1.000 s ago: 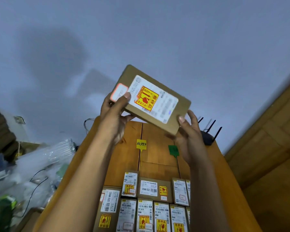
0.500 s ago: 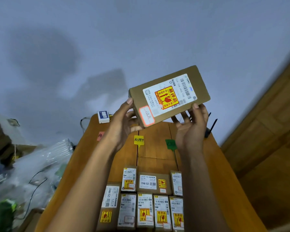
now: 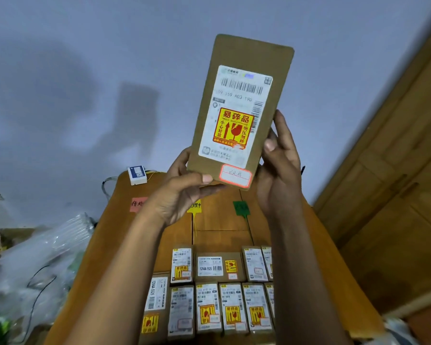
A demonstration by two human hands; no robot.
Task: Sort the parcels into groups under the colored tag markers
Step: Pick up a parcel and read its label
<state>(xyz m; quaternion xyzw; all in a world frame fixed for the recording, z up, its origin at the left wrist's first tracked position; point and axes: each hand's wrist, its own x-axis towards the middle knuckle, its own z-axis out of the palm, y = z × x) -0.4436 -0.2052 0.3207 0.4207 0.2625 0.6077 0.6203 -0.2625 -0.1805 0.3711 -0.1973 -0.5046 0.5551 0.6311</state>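
Filling the lower middle of the view, one wooden table [image 3: 217, 220] runs away toward a pale wall. Left of it lies a heap of clear plastic wrapping [image 3: 47, 257].

On the near part of the table sit ten parcels on the table [image 3: 219, 268] that I can count, packed edge to edge in two rows with labels up. Four are in the far row and six in the near one, and the right forearm partly hides the rightmost of each row.

One more, the held parcel [image 3: 239, 113], stands upright in the air above the far end of the table. Its shipping label and yellow-and-red fragile sticker face the camera.

Two hands carry it by its lower end. The left hand [image 3: 182, 195] pinches the bottom edge, thumb across the front and fingers behind. The right hand [image 3: 279, 170] grips the lower right edge, thumb on the front.

Three tag markers lie in a line beyond the rows. The pink tag [image 3: 136, 204] and yellow tag [image 3: 195, 206] are partly hidden by the left hand, and the green tag [image 3: 241, 207] is in plain view. One small white box [image 3: 137, 174] sits at the far left corner.
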